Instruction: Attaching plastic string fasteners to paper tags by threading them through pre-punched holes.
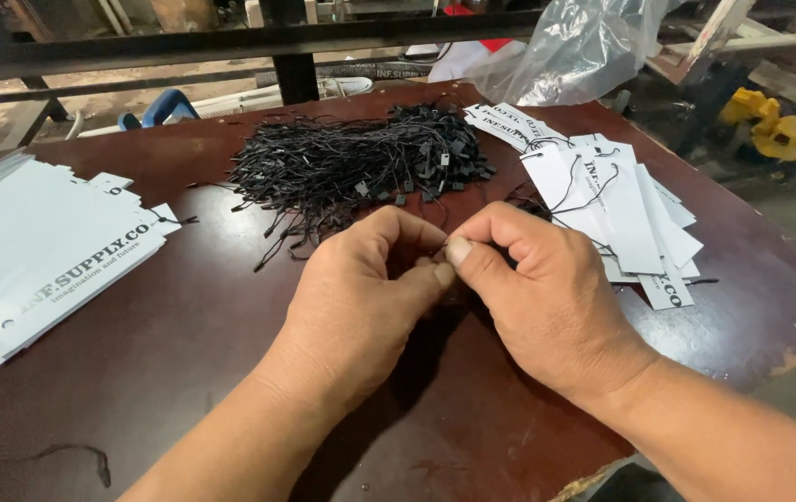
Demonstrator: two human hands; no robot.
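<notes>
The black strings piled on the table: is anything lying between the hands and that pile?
Nothing visible does. The pile of strings lies just beyond the left hand and right hand, with only bare table and a few stray strings between. The white tags sit off to the right, the tag stack to the left.

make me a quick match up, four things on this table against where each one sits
Things:
1. black string pile
2. unstrung white tags
3. strung white tags
4. clear plastic bag

Places:
A. far right corner
B. left edge of the table
C. right of the hands
D. centre, beyond the hands

Pairs: 1-D, 2-B, 3-C, 4-A
</notes>
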